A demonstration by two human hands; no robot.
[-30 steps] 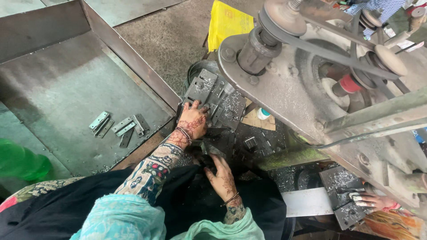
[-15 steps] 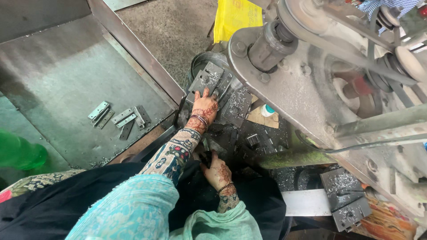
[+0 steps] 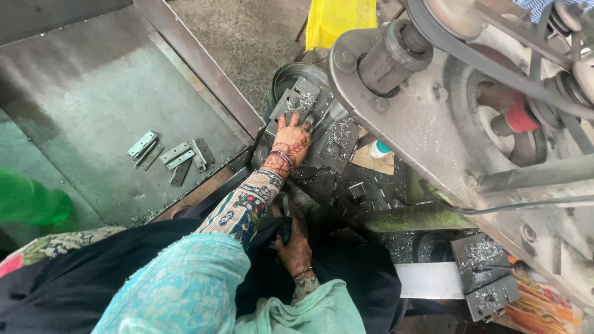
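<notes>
My left hand (image 3: 291, 141) reaches forward, its fingers spread flat on a stack of grey metal plates (image 3: 298, 99) that lies on the machine's table, strewn with metal chips. Whether it grips a plate I cannot tell; it lies on top. My right hand (image 3: 296, 252) stays low near my lap, closed around a dark narrow bar (image 3: 286, 216) that sticks up from it. Its fingers are partly hidden by my dark clothing.
A large belt-driven machine (image 3: 433, 124) fills the right side. At left is a shallow steel tray (image 3: 80, 105) with several hinge-like pieces (image 3: 176, 154). A small bottle (image 3: 378, 148), a yellow bag (image 3: 339, 21) and chip-covered blocks (image 3: 486, 272) are nearby.
My left hand has moved forward from the table's near edge onto the plates. My right hand has stayed low, near my lap.
</notes>
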